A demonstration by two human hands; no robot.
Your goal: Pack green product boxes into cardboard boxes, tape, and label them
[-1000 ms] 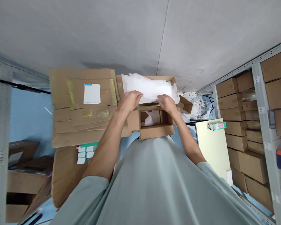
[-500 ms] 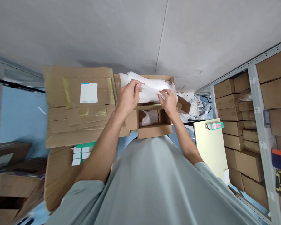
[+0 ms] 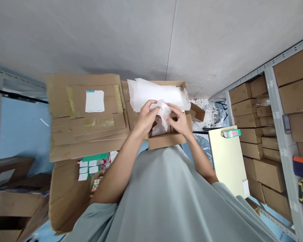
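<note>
A crumpled sheet of thin white packing paper (image 3: 163,112) is bunched between my two hands. My left hand (image 3: 146,117) grips its left side, and my right hand (image 3: 178,120) pinches it from the right. Just below them an open small cardboard box (image 3: 166,141) sits against my shirt, with more white paper (image 3: 158,129) inside. Behind it, a stack of flat white packing sheets (image 3: 155,92) lies in a longer cardboard box (image 3: 168,82).
Flattened cardboard (image 3: 91,127) with a white label lies to the left. Below it an open carton (image 3: 68,195) holds small green-and-white boxes. At right are a small open box (image 3: 197,112), a pale yellow panel (image 3: 228,158) and shelves of brown boxes (image 3: 270,171).
Both hands have come from the stack of sheets down over the small box. The paper between them is now crumpled into a bunch, where before a sheet was held spread.
</note>
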